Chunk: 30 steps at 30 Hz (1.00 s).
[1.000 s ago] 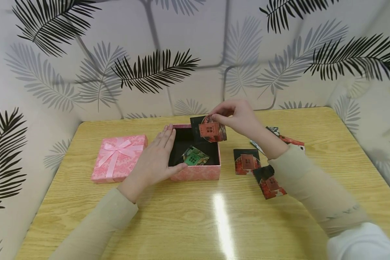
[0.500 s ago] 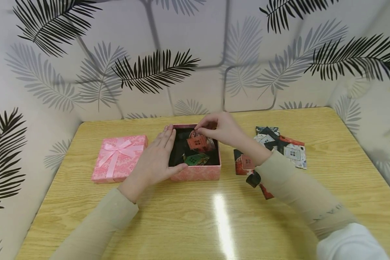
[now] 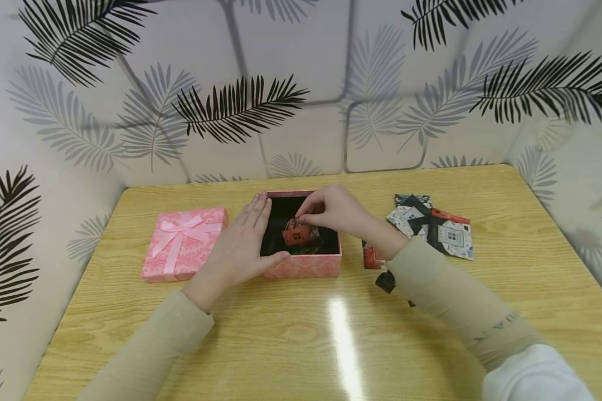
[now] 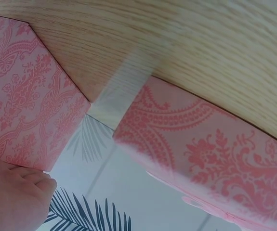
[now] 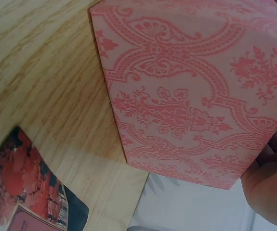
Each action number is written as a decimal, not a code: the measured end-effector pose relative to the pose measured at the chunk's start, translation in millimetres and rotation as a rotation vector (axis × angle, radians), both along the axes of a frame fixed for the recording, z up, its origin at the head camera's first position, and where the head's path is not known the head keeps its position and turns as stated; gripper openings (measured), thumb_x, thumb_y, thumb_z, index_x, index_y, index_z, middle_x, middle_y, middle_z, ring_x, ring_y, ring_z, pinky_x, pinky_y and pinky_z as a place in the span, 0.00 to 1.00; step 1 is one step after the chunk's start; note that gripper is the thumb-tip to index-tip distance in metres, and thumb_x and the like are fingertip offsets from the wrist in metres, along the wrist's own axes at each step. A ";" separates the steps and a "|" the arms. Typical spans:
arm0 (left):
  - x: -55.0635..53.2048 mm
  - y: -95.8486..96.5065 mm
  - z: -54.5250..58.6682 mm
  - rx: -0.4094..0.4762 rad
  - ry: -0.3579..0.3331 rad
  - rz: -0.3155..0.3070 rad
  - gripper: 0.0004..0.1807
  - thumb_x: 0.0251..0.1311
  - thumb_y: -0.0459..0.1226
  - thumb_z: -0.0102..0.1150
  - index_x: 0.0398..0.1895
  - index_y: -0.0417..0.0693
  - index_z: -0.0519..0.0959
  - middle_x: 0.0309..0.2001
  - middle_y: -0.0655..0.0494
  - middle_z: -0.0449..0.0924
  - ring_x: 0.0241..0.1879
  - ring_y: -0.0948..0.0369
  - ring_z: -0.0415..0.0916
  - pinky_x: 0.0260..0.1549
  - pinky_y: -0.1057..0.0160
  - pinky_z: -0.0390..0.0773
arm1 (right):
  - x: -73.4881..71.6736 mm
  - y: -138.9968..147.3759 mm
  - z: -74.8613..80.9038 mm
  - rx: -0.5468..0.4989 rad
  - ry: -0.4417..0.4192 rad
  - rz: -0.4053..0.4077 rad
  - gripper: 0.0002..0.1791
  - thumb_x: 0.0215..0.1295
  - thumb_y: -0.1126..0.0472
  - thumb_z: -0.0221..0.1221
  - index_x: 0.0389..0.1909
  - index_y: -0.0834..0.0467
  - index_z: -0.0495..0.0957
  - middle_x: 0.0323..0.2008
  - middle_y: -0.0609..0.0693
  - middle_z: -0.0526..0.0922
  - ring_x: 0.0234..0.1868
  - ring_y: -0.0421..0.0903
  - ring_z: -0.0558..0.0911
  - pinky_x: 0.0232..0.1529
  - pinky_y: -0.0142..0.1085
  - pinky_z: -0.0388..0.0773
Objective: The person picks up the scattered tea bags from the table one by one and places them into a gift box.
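A pink patterned box [image 3: 301, 267] stands uncovered on the table, its inside dark. My left hand [image 3: 243, 236] rests along the box's left edge, fingers straight and thumb at the front rim. Inside the box, my right hand [image 3: 333, 210] pinches a red sachet [image 3: 299, 236] by its upper edge between thumb and fingertips. A green sachet beneath is almost wholly hidden. In the left wrist view the left hand [image 4: 15, 197] lies at the box [image 4: 20, 91]. The right wrist view shows the box's outer side [image 5: 172, 96] and part of the right hand [image 5: 273, 187].
Left of the box lies its pink lid [image 3: 185, 245] with a ribbon bow. Several dark and white sachets [image 3: 433, 227] lie piled to the right. Red sachets [image 3: 373, 257] lie nearer, partly behind the right forearm. A patterned cloth wall [image 3: 301, 111] rises behind the table.
My right hand has moved left and down, bringing the red sachet from above the box's right rim into it. It now covers the green sachet. My left hand has stayed put.
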State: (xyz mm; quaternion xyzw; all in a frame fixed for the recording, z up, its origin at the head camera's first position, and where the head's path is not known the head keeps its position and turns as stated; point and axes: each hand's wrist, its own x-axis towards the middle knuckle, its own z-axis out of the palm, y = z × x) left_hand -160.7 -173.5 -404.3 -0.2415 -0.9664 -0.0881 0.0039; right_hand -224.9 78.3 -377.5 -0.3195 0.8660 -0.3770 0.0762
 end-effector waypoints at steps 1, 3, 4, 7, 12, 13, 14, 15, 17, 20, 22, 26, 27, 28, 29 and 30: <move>0.0 -0.1 0.1 0.003 0.002 -0.002 0.61 0.69 0.69 0.53 0.86 0.36 0.44 0.87 0.41 0.40 0.87 0.47 0.41 0.84 0.46 0.53 | -0.1 -0.5 0.0 0.015 0.009 0.002 0.05 0.71 0.62 0.69 0.41 0.54 0.93 0.40 0.50 0.93 0.35 0.43 0.87 0.41 0.38 0.84; -0.3 -0.3 0.0 0.010 0.005 -0.002 0.60 0.69 0.69 0.54 0.86 0.36 0.45 0.87 0.41 0.41 0.87 0.46 0.41 0.84 0.45 0.53 | -0.7 -1.3 -0.7 0.044 0.036 0.009 0.04 0.70 0.62 0.69 0.40 0.54 0.93 0.38 0.50 0.93 0.34 0.42 0.86 0.40 0.39 0.84; -0.4 -0.3 0.0 0.011 0.007 -0.002 0.60 0.69 0.68 0.55 0.86 0.36 0.45 0.87 0.41 0.41 0.87 0.46 0.41 0.84 0.45 0.53 | -0.8 -1.8 -1.0 0.058 0.049 0.011 0.04 0.70 0.62 0.69 0.40 0.54 0.93 0.38 0.49 0.93 0.33 0.42 0.87 0.40 0.39 0.84; -0.4 -0.3 0.0 0.010 0.003 -0.001 0.61 0.69 0.68 0.56 0.86 0.36 0.44 0.87 0.41 0.40 0.88 0.47 0.40 0.84 0.46 0.53 | -0.9 -2.9 -2.4 0.105 0.094 0.014 0.04 0.70 0.62 0.70 0.40 0.54 0.93 0.36 0.49 0.93 0.33 0.41 0.87 0.40 0.39 0.84; -0.1 -0.3 -0.1 0.010 -0.002 -0.003 0.60 0.69 0.68 0.56 0.86 0.36 0.44 0.88 0.42 0.40 0.88 0.47 0.40 0.84 0.47 0.52 | 0.2 -5.2 -4.9 0.194 0.157 0.006 0.04 0.70 0.59 0.70 0.40 0.52 0.93 0.36 0.47 0.93 0.34 0.42 0.88 0.41 0.40 0.86; -0.1 -0.2 -0.1 0.011 -0.001 -0.003 0.60 0.69 0.68 0.56 0.86 0.36 0.44 0.88 0.42 0.40 0.88 0.48 0.40 0.84 0.47 0.52 | 0.4 -5.7 -5.6 0.208 0.168 0.005 0.04 0.70 0.59 0.70 0.40 0.52 0.93 0.37 0.47 0.93 0.34 0.42 0.88 0.41 0.40 0.86; 0.0 -0.2 -0.2 0.012 -0.002 -0.003 0.60 0.69 0.68 0.56 0.86 0.36 0.45 0.88 0.42 0.40 0.88 0.48 0.40 0.84 0.47 0.52 | 0.4 -6.2 -5.9 0.219 0.180 0.005 0.04 0.70 0.59 0.70 0.40 0.51 0.93 0.37 0.47 0.93 0.34 0.42 0.88 0.41 0.41 0.86; 0.0 -0.2 -0.3 0.013 -0.001 -0.003 0.60 0.69 0.68 0.56 0.86 0.36 0.45 0.88 0.42 0.40 0.88 0.48 0.40 0.84 0.47 0.52 | 0.2 -6.6 -6.3 0.227 0.191 0.006 0.04 0.70 0.58 0.70 0.40 0.51 0.93 0.38 0.46 0.93 0.35 0.42 0.88 0.41 0.41 0.86; 0.0 -0.3 -0.7 0.017 0.001 -0.003 0.60 0.69 0.67 0.56 0.86 0.36 0.45 0.88 0.42 0.41 0.88 0.47 0.40 0.84 0.46 0.53 | -0.3 -7.2 -6.6 0.235 0.210 0.012 0.03 0.70 0.58 0.70 0.40 0.51 0.92 0.39 0.47 0.93 0.37 0.43 0.89 0.43 0.42 0.86; 0.3 -0.4 -0.9 0.023 0.001 -0.003 0.60 0.69 0.67 0.57 0.86 0.36 0.45 0.87 0.41 0.41 0.87 0.47 0.41 0.84 0.46 0.53 | -1.7 -7.3 -7.3 0.229 0.220 0.022 0.04 0.70 0.59 0.70 0.42 0.53 0.92 0.42 0.49 0.93 0.42 0.46 0.90 0.47 0.44 0.86; 0.6 -0.5 -0.7 0.022 0.000 -0.002 0.60 0.69 0.67 0.57 0.86 0.36 0.45 0.87 0.41 0.41 0.87 0.47 0.41 0.84 0.46 0.53 | -2.9 -7.0 -8.2 0.216 0.215 0.021 0.06 0.70 0.60 0.70 0.45 0.55 0.92 0.45 0.51 0.93 0.47 0.49 0.90 0.52 0.45 0.86; 1.1 -0.2 -0.1 0.014 -0.001 -0.002 0.60 0.69 0.67 0.57 0.86 0.36 0.45 0.87 0.41 0.41 0.87 0.47 0.41 0.84 0.46 0.53 | -5.2 -6.0 -10.3 0.177 0.199 0.008 0.10 0.70 0.62 0.69 0.50 0.58 0.90 0.49 0.54 0.92 0.52 0.52 0.89 0.57 0.47 0.85; 1.3 -0.2 0.0 0.012 -0.001 -0.002 0.60 0.69 0.67 0.57 0.86 0.36 0.45 0.87 0.41 0.41 0.87 0.47 0.41 0.84 0.46 0.53 | -5.6 -5.8 -10.7 0.169 0.197 0.003 0.11 0.71 0.63 0.69 0.50 0.59 0.90 0.50 0.54 0.92 0.53 0.52 0.89 0.57 0.48 0.85; 1.3 -0.1 0.0 0.012 0.000 -0.002 0.60 0.69 0.67 0.57 0.86 0.36 0.45 0.87 0.40 0.42 0.87 0.47 0.41 0.84 0.45 0.54 | -5.8 -5.6 -10.9 0.162 0.196 0.000 0.11 0.71 0.63 0.69 0.51 0.59 0.90 0.50 0.54 0.92 0.53 0.52 0.89 0.57 0.48 0.85; 1.3 0.0 -0.1 0.012 0.002 -0.003 0.60 0.69 0.67 0.57 0.86 0.36 0.45 0.87 0.40 0.42 0.87 0.46 0.41 0.84 0.45 0.54 | -6.2 -5.5 -11.2 0.156 0.195 -0.002 0.11 0.71 0.63 0.69 0.51 0.59 0.90 0.50 0.54 0.92 0.53 0.52 0.89 0.56 0.48 0.85; 1.3 -0.1 -0.2 0.011 0.004 -0.004 0.60 0.69 0.67 0.57 0.86 0.35 0.45 0.87 0.40 0.42 0.87 0.46 0.41 0.83 0.45 0.54 | -6.2 -5.4 -11.1 0.150 0.193 -0.004 0.11 0.71 0.63 0.69 0.51 0.59 0.90 0.50 0.54 0.92 0.52 0.52 0.89 0.56 0.48 0.85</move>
